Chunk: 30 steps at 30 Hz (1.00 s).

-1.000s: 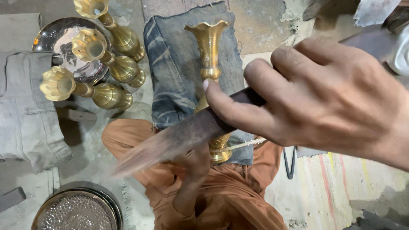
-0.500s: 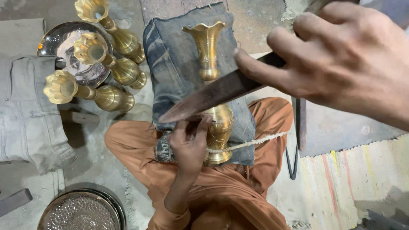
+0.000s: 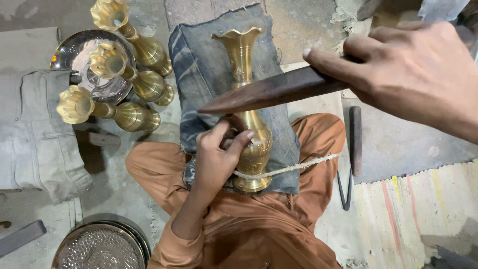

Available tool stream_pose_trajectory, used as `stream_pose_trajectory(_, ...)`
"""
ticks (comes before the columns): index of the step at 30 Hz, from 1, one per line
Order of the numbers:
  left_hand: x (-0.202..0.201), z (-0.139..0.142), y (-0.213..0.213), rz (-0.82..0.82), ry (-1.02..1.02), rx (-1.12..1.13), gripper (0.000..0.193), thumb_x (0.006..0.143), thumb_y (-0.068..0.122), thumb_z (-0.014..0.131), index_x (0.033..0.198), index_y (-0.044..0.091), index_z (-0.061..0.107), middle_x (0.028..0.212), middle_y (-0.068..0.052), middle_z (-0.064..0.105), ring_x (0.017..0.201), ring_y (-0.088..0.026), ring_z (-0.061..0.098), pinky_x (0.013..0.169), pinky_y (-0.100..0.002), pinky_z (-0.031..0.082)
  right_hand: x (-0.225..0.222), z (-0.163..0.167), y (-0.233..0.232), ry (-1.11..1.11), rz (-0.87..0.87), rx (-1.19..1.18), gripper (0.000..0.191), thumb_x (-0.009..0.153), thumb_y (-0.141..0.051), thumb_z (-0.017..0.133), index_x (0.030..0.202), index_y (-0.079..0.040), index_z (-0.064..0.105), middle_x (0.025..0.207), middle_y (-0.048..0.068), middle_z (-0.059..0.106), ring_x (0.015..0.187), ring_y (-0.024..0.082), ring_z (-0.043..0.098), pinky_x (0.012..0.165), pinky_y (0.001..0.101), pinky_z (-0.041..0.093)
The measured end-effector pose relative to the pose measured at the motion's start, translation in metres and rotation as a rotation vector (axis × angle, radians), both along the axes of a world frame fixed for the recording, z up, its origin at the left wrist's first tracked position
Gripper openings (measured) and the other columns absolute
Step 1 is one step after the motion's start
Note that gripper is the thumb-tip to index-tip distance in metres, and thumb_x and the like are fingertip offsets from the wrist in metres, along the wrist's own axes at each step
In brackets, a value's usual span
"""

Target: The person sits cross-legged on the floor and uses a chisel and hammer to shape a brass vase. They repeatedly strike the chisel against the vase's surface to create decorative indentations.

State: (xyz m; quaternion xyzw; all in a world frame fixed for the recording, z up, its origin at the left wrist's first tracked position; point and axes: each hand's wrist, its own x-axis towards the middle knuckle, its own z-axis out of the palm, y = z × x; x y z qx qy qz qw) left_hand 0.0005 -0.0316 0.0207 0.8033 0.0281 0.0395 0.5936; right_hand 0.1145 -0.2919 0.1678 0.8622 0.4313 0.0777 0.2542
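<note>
The tall fluted brass vase is lying on a folded blue-grey denim pad spread over the person's lap, its long axis running away from the body: the flared mouth is pointing far from the person, the round foot sitting close to the orange clothing. A pale twisted cord is crossing the vase just above the foot. The left hand is resting against the vase's swollen belly, fingers curled in, seemingly pinching a small tool that I cannot make out. The right hand is closing firmly around a dark, tapering wooden stick, which is hanging crosswise over the vase's neck, pointing left. The left hand is the nearer one to the vase. Left of the vase, three similar brass vases are lying beside a shiny metal plate.
</note>
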Motion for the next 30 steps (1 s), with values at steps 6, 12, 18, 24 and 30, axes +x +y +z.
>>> stream_pose_trajectory(6,0.021,0.005,0.015,-0.284,-0.094,0.113,0.026,0.094,0.022,0.077,0.097,-0.002,0.067,0.079,-0.017,0.071,0.066,-0.024,0.070,0.061,-0.035,0.053,-0.007,-0.036,-0.028,0.175,-0.225,0.009,0.065,0.089,-0.029,0.075,0.149,-0.028,0.053,0.096,0.002,0.074,0.073,0.025,0.073,0.055,0.0388,0.056)
stream_pose_trajectory(12,0.043,0.013,0.021,-0.501,-0.070,0.159,0.027,0.094,0.027,0.073,0.101,0.001,0.068,0.080,-0.017,0.071,0.068,-0.030,0.072,0.063,-0.038,0.053,-0.024,-0.082,-0.061,0.279,-0.174,0.561,0.072,0.074,-0.018,0.082,0.140,-0.014,0.056,0.096,0.015,0.076,0.074,0.036,0.072,0.059,0.0441,0.055)
stream_pose_trajectory(18,0.057,0.017,0.023,-0.661,-0.120,0.221,0.030,0.094,0.028,0.073,0.101,0.000,0.064,0.079,-0.018,0.068,0.073,-0.035,0.069,0.064,-0.041,0.050,-0.048,-0.132,-0.075,0.474,-0.503,1.016,0.065,0.086,-0.018,0.085,0.144,-0.009,0.055,0.084,0.014,0.064,0.067,0.029,0.066,0.066,0.0390,0.055)
stream_pose_trajectory(24,0.079,0.020,0.021,-0.831,-0.060,0.314,0.030,0.089,0.032,0.076,0.101,0.005,0.070,0.074,-0.017,0.068,0.069,-0.034,0.070,0.062,-0.043,0.050,-0.077,-0.179,-0.068,0.455,-0.526,1.307,0.042,0.091,-0.016,0.088,0.122,-0.009,0.059,0.085,0.009,0.068,0.068,0.021,0.067,0.066,0.0337,0.054)
stream_pose_trajectory(30,0.090,0.026,0.011,-1.086,-0.182,0.321,0.033,0.087,0.024,0.078,0.109,0.001,0.067,0.084,-0.017,0.073,0.078,-0.035,0.070,0.071,-0.046,0.052,-0.117,-0.200,-0.050,0.475,-0.724,1.816,0.042,0.093,-0.014,0.082,0.119,-0.003,0.052,0.088,0.008,0.066,0.065,0.016,0.063,0.054,0.0313,0.050)
